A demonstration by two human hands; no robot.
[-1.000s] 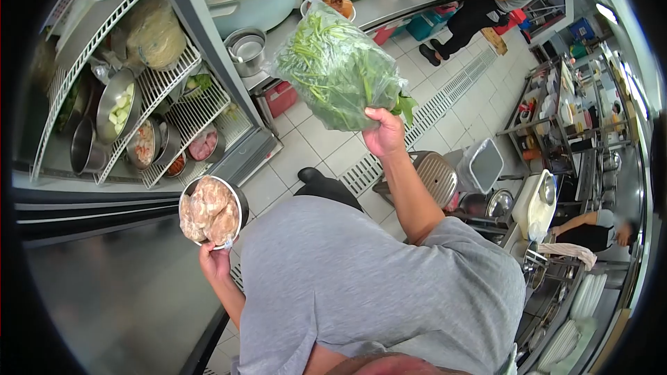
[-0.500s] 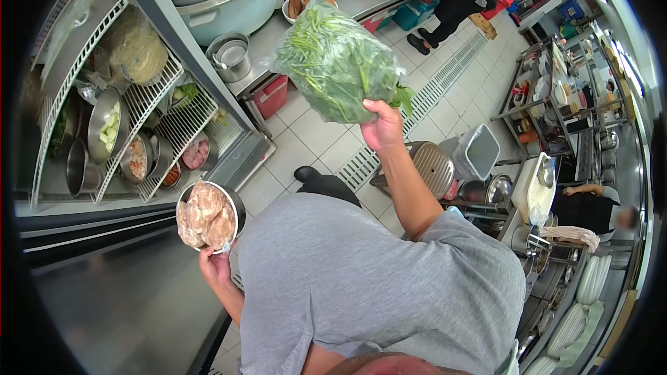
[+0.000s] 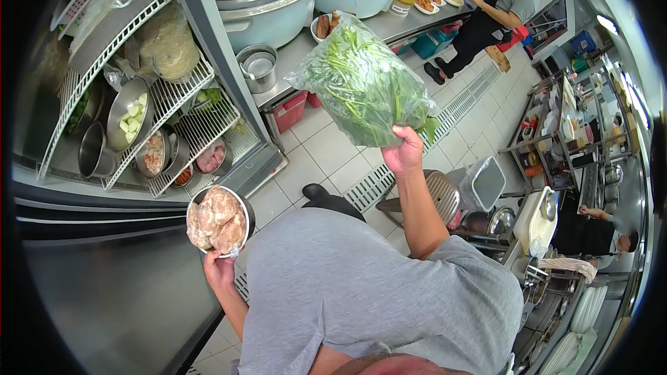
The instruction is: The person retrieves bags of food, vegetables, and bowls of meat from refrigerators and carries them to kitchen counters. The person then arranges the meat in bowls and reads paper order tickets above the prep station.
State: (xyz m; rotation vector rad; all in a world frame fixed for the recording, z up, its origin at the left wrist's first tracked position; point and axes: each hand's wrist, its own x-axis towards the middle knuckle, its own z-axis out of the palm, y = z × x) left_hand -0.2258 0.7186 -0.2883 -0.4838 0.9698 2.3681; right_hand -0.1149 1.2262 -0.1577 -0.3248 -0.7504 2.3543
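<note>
My left hand [image 3: 219, 269] is closed on the rim of a round metal pot [image 3: 249, 217] at the lower left. Pale, pinkish raw meat [image 3: 218, 219] fills the pot to above its rim. My right hand [image 3: 404, 151] grips the lower corner of a clear plastic bag of leafy greens [image 3: 368, 87], raised in front of me. Some leaves stick out of the bag beside my fingers. Left of the bag is an open refrigerator with wire shelves [image 3: 170, 111]; the pot is just below those shelves.
Metal bowls, one with cut pale vegetables [image 3: 132, 119], sit in the refrigerator. Large lidded pots [image 3: 260, 0] stand on a steel counter. A co-worker [image 3: 511, 10] stands at its far end, another person [image 3: 590, 232] at the right. A lined bin [image 3: 484, 184] and a stool [image 3: 436, 191] are on the floor.
The view has shifted, so most things appear lower and further right. Both hands keep their hold on the pot and the bag, with little other movement.
</note>
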